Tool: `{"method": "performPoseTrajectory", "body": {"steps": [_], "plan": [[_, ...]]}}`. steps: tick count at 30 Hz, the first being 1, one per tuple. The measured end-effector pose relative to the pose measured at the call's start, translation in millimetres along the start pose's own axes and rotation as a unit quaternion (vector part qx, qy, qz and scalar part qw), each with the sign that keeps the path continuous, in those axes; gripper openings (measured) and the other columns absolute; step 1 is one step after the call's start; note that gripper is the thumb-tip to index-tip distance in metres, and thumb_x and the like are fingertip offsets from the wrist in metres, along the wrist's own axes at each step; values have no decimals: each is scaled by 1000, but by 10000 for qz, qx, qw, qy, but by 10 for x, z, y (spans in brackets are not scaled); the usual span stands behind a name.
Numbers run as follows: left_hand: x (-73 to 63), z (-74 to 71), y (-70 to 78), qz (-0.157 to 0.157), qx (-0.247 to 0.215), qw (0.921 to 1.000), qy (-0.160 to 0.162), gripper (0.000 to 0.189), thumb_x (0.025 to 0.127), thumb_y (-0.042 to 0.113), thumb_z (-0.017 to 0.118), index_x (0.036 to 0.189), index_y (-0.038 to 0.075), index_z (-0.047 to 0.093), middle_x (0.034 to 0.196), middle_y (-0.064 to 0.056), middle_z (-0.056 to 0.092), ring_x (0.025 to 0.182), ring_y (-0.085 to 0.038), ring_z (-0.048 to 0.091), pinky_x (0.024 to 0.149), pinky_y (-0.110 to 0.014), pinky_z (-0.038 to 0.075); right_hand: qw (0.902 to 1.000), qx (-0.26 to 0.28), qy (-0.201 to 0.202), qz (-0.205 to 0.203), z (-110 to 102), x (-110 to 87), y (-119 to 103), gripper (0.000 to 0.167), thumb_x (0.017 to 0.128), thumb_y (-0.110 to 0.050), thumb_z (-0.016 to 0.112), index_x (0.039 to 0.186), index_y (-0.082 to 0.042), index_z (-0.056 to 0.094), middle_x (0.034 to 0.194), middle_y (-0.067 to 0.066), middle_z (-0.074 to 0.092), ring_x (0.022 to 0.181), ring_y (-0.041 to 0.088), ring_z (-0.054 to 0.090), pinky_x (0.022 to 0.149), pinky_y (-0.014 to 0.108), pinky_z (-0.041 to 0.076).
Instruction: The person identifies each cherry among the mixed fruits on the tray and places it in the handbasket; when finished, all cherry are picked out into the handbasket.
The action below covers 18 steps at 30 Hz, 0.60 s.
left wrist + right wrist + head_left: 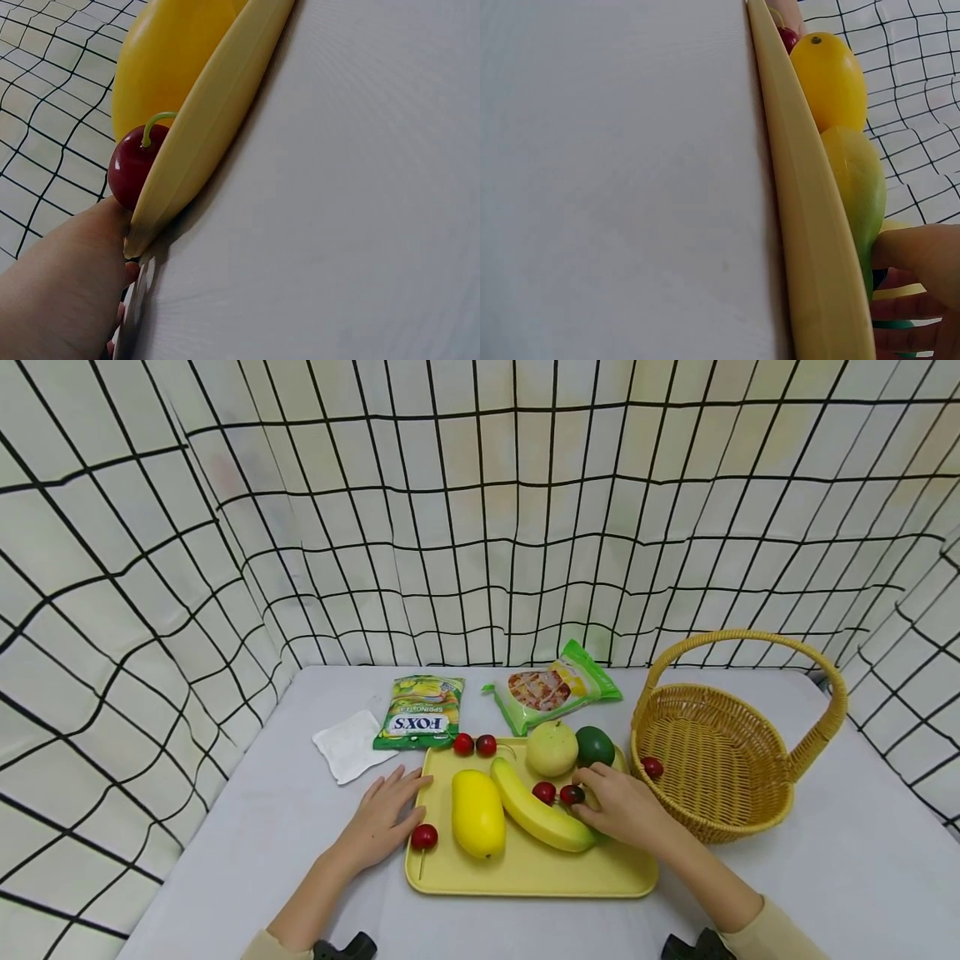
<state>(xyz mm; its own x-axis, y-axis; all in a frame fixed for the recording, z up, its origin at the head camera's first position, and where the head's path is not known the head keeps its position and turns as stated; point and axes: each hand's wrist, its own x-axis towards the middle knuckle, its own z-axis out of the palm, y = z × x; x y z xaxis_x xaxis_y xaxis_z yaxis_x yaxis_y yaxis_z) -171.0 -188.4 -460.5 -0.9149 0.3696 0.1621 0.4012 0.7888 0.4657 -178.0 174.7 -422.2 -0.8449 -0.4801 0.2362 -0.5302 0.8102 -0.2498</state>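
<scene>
My left hand (387,817) rests on the left edge of the yellow tray (540,883), fingers straight, beside a red cherry (423,837) with a stem. At the tray's right side my right hand (624,802) has its thumb and fingers curled round a dark red cherry (572,795). Another cherry (543,792) lies right next to it. Below them is a banana (542,814), and left of that a yellow oblong fruit (477,814). A round pale green fruit (552,748) and a dark green fruit (595,747) sit behind the right hand. Two more cherries (486,745) lie at the tray's back edge.
A wicker basket (708,760) with a tall handle stands at the right, a cherry (652,767) inside. Behind the tray lie a Fox's candy bag (422,712), a green snack bag (555,689) and a white packet (352,746). Black netting (480,527) surrounds the table.
</scene>
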Motion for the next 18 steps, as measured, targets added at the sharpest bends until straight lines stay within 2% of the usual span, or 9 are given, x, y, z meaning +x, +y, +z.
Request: {"method": "performPoseTrajectory", "body": {"steps": [7, 12, 15, 18], "plan": [[-18, -2, 0, -50, 14, 10000, -37, 45, 91, 30, 55, 133, 17, 48, 141, -8, 40, 135, -32, 22, 108, -53, 11, 10000, 46, 39, -32, -8, -34, -20, 28, 77, -27, 73, 95, -10, 62, 83, -3, 55, 62, 5, 43, 50, 17, 39], [-10, -2, 2, -70, -9, 10000, -27, 45, 90, 30, 55, 133, 17, 48, 141, -9, 40, 135, -33, 22, 108, -53, 10, 9994, 13, 326, -129, -57, -53, -47, 14, 76, -18, 71, 85, -12, 63, 82, -3, 56, 60, 4, 43, 48, 17, 39], [-1, -3, -1, -71, 6, 10000, -12, 45, 90, 30, 55, 133, 17, 48, 141, -9, 40, 135, -32, 22, 108, -53, 10, 9996, 30, 260, -118, -79, -54, -57, 13, 75, -16, 70, 86, -13, 63, 84, -3, 57, 60, 4, 43, 48, 17, 39], [5, -6, 3, -75, 3, 10000, -8, 45, 90, 30, 55, 133, 17, 48, 141, -9, 40, 135, -32, 22, 108, -53, 10, 9999, 65, 45, -86, -79, -52, -62, 21, 76, -19, 71, 94, -12, 63, 88, -1, 58, 62, 5, 44, 50, 17, 39]]}}
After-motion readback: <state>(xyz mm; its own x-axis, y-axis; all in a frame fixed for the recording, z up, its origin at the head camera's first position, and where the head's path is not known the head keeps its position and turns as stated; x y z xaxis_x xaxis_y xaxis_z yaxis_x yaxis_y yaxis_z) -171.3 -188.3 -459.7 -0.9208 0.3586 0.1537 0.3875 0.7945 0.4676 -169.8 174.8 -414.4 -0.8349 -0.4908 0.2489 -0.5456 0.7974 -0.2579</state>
